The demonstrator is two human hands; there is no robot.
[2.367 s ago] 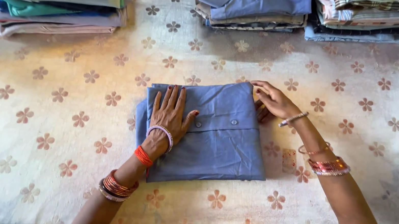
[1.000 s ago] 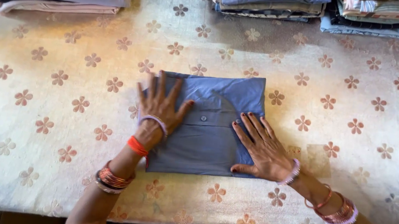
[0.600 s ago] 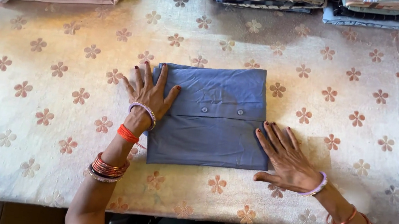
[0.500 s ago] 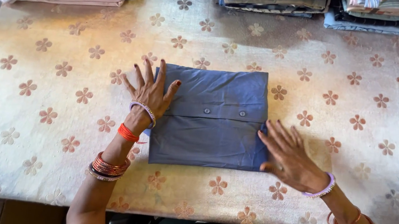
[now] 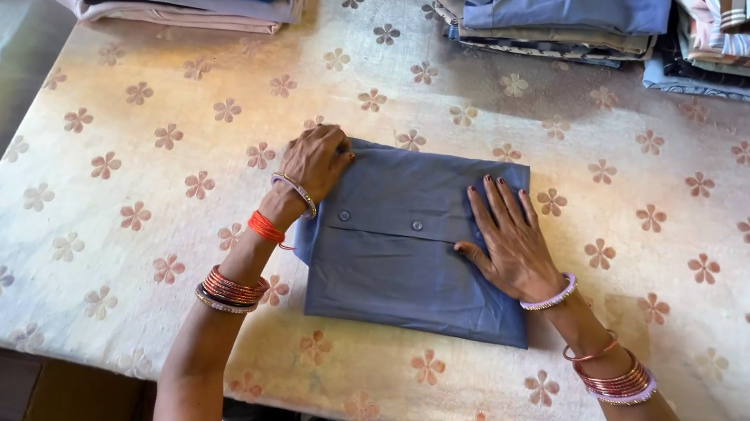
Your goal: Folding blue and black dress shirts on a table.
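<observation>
Folded blue shirt (image 5: 409,244) lies mid-table (image 5: 102,232) on the flowered cloth, 2 buttons showing. Left hand (image 5: 316,162) curls over its top-left corner, seemingly pinching the fabric; right hand (image 5: 511,238) presses flat, fingers spread, gripping nothing. Looks soft, light, floppy: best held at edges or corners.
</observation>
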